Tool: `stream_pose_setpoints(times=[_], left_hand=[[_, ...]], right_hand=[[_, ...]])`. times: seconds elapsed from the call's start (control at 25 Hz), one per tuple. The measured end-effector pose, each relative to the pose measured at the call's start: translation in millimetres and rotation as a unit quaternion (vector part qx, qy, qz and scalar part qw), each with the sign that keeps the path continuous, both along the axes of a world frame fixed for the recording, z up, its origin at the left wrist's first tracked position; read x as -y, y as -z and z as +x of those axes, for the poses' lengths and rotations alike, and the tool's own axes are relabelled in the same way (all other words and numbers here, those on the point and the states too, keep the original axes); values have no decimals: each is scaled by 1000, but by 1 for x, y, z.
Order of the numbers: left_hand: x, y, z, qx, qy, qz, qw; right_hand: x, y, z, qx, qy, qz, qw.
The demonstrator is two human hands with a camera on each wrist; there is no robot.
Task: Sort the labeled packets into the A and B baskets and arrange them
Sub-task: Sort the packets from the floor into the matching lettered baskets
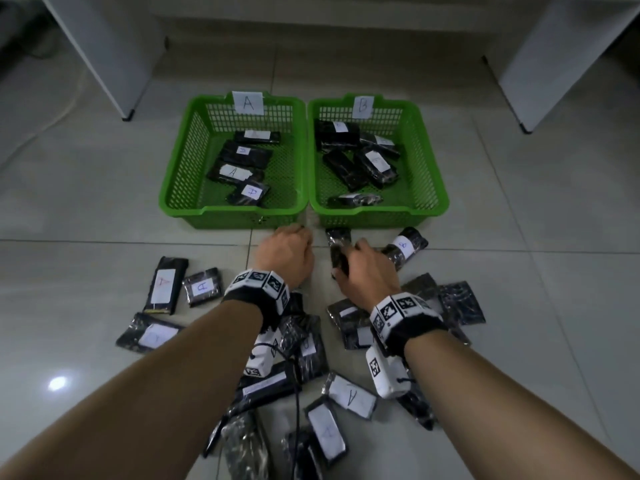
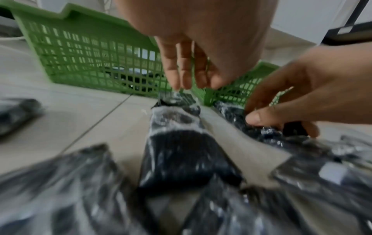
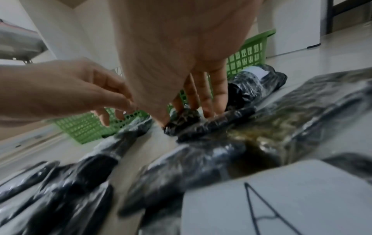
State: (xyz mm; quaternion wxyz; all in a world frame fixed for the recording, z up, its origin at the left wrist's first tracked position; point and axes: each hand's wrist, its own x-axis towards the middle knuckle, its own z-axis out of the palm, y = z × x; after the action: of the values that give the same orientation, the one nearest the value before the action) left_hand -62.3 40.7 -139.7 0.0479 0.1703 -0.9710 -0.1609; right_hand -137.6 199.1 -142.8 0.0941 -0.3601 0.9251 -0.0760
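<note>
Your right hand [image 1: 369, 271] grips a black packet [image 1: 338, 244] on the floor [image 1: 104, 209], thumb and fingers curled round it just before the near rim of the B basket [image 1: 434, 174]. Your left hand [image 1: 285, 252] holds nothing: its fingers [image 2: 182, 70] hang loose and nearly straight above another black packet [image 2: 177, 136], near the A basket [image 1: 175, 174]. More labeled packets [image 1: 351, 396] lie scattered on the floor beneath your forearms.

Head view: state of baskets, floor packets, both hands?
A basket: four packets inside, labels up.
B basket: about five packets, jumbled.
Floor packets: many unsorted.
Left hand: holds nothing, fingers relaxed.
Right hand: grips a black packet.
</note>
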Motion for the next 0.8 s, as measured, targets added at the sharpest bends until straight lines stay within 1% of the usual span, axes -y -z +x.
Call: stream_pose_setpoints(times=[0.08,0.12,0.2,0.24,0.28,0.36,0.4,0.48,0.52,0.56,0.6,0.64,0.68,0.72,0.76,0.8], left_hand=[[-4,13,5,100,-34,-20,994],[-5,17,7,127,-44,-25,991],[-4,19,6,137,-70,-9,988],[-2,20,5,129,-83,13,988],[0,21,5,114,-95,36,988],[4,20,8,86,-121,67,987],[5,19,10,79,-139,81,984],[5,16,12,92,-175,111,974],[4,14,13,105,-185,114,970],[4,12,13,117,-190,107,969],[4,12,13,127,-191,95,969],[4,12,12,128,-188,80,970],[4,13,11,127,-185,67,972],[3,12,10,127,-183,59,973],[2,13,9,126,-185,56,973],[1,13,7,120,-190,61,973]], right_hand=[[-2,5,6,32,6,25,999],[-1,6,9,30,7,33,999],[3,5,11,27,15,34,999],[4,3,11,44,32,20,998],[4,0,11,73,59,-7,996],[3,-8,10,123,128,-91,980],[1,-13,10,129,155,-141,969],[-3,-17,4,134,208,-220,944],[-4,-19,0,152,242,-249,925],[-6,-22,-8,206,287,-293,889],[-6,-23,-12,291,328,-355,826],[-7,-28,-16,376,354,-409,753],[-9,-33,-19,436,364,-443,694],[-11,-39,-21,465,362,-461,663],[-12,-45,-21,475,355,-470,654],[-15,-53,-21,479,345,-475,653]])
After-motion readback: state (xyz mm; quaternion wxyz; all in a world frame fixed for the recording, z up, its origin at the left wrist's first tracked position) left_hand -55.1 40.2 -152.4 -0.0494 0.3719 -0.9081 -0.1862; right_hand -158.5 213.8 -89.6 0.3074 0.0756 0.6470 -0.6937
